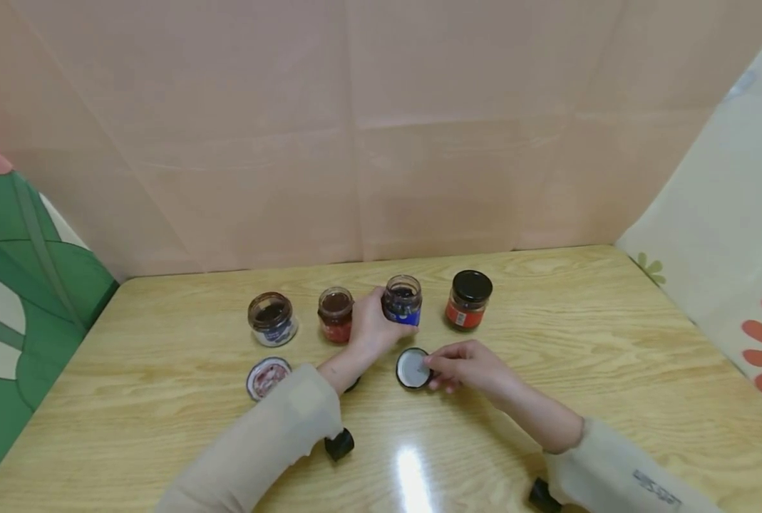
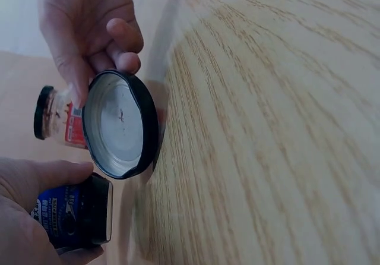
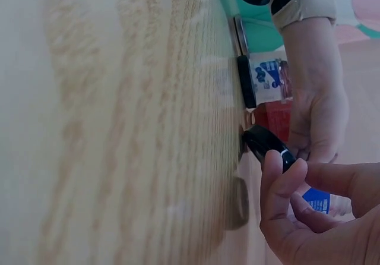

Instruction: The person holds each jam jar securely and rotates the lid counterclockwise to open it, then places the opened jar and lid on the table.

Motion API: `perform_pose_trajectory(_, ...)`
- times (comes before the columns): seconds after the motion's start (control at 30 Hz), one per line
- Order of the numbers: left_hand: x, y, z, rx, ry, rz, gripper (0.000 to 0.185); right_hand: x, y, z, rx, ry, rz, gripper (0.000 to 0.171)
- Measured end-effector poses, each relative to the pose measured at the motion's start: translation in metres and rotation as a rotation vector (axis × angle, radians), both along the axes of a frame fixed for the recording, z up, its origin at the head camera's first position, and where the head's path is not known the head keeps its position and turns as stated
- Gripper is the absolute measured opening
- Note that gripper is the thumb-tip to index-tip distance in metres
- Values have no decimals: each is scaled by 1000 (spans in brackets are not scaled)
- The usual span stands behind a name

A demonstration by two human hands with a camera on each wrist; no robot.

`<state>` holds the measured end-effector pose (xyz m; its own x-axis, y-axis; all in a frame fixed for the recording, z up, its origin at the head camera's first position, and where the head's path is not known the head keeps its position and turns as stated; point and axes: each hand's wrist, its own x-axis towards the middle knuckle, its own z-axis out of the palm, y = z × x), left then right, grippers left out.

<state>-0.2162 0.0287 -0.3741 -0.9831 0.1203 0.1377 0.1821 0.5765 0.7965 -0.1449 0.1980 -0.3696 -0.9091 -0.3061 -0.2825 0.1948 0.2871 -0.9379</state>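
Note:
My left hand (image 1: 371, 324) grips a small glass jar (image 1: 408, 313) with a blue label, its thumb in front. The jar stands upright and uncapped, with dark contents inside. Just in front of it, my right hand (image 1: 467, 365) pinches a black lid (image 1: 413, 368) by its right edge between thumb and fingers. The lid is tilted, its white inner side facing the head view. In the left wrist view the same lid (image 2: 122, 122) shows a small dark smear inside, its lower rim close over the table. From the right wrist view, only the lid's black outside (image 3: 264, 143) shows.
Right of the held jar stands a red-labelled jar (image 1: 469, 303) with its black lid on. To the left are an uncapped red-labelled jar (image 1: 336, 328) and an uncapped white-and-blue jar (image 1: 274, 331). A patterned lid (image 1: 266, 377) lies before them; another dark lid is mostly hidden by the left forearm.

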Motion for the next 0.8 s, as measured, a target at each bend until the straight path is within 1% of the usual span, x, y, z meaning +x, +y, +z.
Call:
perform_pose_trajectory(0.07, -1, 1, 0, -8, -4, 0, 64, 0, -1, -1, 0, 0, -6, 33)
perform_pose_trajectory(0.3, -3, 2, -4, 1, -65, 6, 66, 1, -4, -2, -21, -26, -30, 34)
perform_pose_trajectory(0.37, -3, 2, -5, 2, -69, 9, 66, 1, -4, -2, -29, -28, -29, 34)
perform_pose_trajectory(0.6, -3, 3, -8, -12, -27, -16, 70, 0, -3, -3, -29, -46, -34, 37)
perform_pose_trajectory(0.8, -3, 3, -8, -18, 11, -28, 69, -2, -3, -3, -33, -50, -26, 38)
